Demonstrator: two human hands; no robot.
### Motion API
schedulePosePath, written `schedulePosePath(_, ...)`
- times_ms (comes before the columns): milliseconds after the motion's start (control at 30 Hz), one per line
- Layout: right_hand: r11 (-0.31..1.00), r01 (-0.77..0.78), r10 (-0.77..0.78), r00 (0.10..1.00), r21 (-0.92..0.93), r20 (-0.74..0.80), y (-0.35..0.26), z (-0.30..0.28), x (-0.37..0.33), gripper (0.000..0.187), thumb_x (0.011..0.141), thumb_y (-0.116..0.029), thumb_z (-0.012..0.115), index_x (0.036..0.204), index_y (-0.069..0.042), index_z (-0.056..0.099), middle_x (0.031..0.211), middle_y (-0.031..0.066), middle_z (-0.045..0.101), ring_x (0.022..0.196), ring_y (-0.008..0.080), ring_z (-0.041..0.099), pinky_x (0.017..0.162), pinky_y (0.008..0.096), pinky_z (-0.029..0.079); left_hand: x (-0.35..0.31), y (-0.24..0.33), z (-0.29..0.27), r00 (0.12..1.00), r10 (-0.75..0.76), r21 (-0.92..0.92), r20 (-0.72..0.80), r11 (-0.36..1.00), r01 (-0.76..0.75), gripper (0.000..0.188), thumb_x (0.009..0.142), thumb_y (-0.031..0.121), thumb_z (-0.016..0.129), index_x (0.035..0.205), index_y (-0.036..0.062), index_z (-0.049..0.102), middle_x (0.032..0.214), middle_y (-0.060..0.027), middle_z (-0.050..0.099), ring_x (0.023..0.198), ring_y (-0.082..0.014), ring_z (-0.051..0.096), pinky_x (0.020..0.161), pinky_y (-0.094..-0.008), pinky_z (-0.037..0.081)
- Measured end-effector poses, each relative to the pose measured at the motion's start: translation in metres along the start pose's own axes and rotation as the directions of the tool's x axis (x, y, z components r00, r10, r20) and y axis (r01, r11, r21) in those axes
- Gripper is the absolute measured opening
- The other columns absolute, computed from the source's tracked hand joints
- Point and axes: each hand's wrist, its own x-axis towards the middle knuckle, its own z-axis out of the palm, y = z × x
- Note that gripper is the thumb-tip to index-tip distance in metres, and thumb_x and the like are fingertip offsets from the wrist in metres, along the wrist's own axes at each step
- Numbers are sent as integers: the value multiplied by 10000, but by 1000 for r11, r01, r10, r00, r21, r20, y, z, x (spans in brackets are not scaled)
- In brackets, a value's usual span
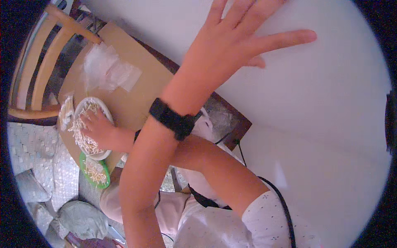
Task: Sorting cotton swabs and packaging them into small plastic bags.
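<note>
Sticks point(87, 145), short, thin and pale, lie in a loose jumble in a smooth white oval bowl point(101, 157) at the left of the brown tabletop point(149, 78). Your right hand point(97, 129) rests on them with fingers partly spread; you cannot tell whether it grips any. Your left hand point(237, 39) is raised, splayed wide and bare, before a plain pale surface point(331, 124). Your left forearm point(151, 165), strapped with a black band point(170, 118), crosses over your right arm point(223, 169), hiding part of it. More sticks fill a green dish point(106, 182) just beside the bowl. Crumpled clear plastic point(105, 68) lies near a slatted wooden chair point(74, 27).
</note>
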Motion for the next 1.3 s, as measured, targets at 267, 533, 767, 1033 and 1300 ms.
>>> schedulePosePath(267,1000,-3,2,1000,-27,-23,-12,6,5,818,646,-397,744,1369,-183,427,1469,191,273,1346,410,238,1060,589,206,7,-11,17,958,-68,-40,-277,997,59,1197,368,432,849,1424,398,289,1520,-130,173,1369,-343,205,1068,-535,272)
schedulePosePath(533,991,28,-23,999,131,-40,-5,0,-4,797,649,-391,743,1355,-169,447,1470,194,272,1353,402,230,1054,598,207,-40,-36,-120,900,-200,-427,386,826,367,327,647,266,750,925,129,645,976,-62,620,905,-266,577,754,-368,461)
schedulePosePath(767,999,-38,35,993,-25,-111,5,15,-4,800,659,-390,736,1364,-163,433,1461,197,284,1344,403,245,1047,600,222,-112,19,-169,656,-107,-334,748,793,510,403,740,428,647,1001,121,657,1005,-57,638,959,-260,598,850,-401,455)
schedulePosePath(1033,996,42,-45,998,-73,-39,-13,-9,-9,800,702,-379,707,1398,-164,375,1443,184,309,1318,401,287,1014,606,258,-156,82,-177,605,-363,-71,709,816,573,504,812,500,537,1141,126,619,1122,-85,585,1005,-268,547,907,-428,401)
schedulePosePath(1300,998,43,-39,997,-53,63,-7,-31,-18,784,724,-382,713,1394,-160,372,1420,164,331,1295,385,319,976,574,320,-135,145,-175,616,-455,-363,643,527,769,502,901,451,448,1264,114,524,1323,-64,506,1270,-277,409,1033,-482,297)
